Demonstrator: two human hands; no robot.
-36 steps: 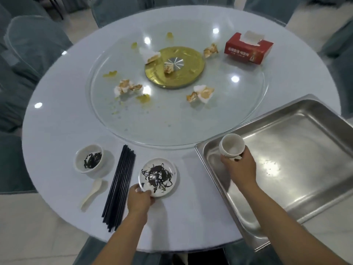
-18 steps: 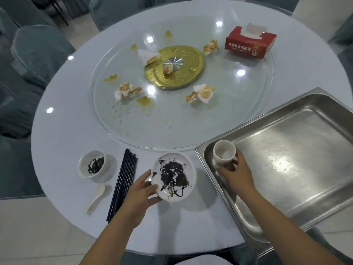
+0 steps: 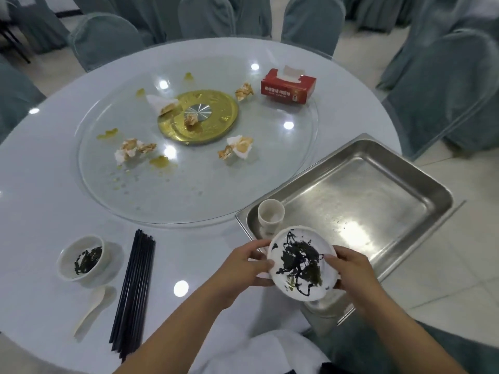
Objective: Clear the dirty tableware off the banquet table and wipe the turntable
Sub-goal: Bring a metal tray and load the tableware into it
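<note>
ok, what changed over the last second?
The right hand let go of the cup, which now stands in the steel tray, and moved to the dirty plate. The left hand lifted that plate off the table and carried it right, over the tray's near corner; both hands now hold its rim. The bowl, spoon and chopsticks stayed put.

Single head-worn view, wide-angle, looking forward and down from the near edge of the round table [image 3: 40,211]. Close on both forearms at bottom of frame, left hand [image 3: 243,265] and right hand [image 3: 348,268] just below centre. Glass turntable [image 3: 189,195] mid-frame, steel tray [image 3: 421,184] at right, covered chairs [image 3: 105,39] along the top. Edges bowed by lens distortion. No second view, so no shared overlap.
</note>
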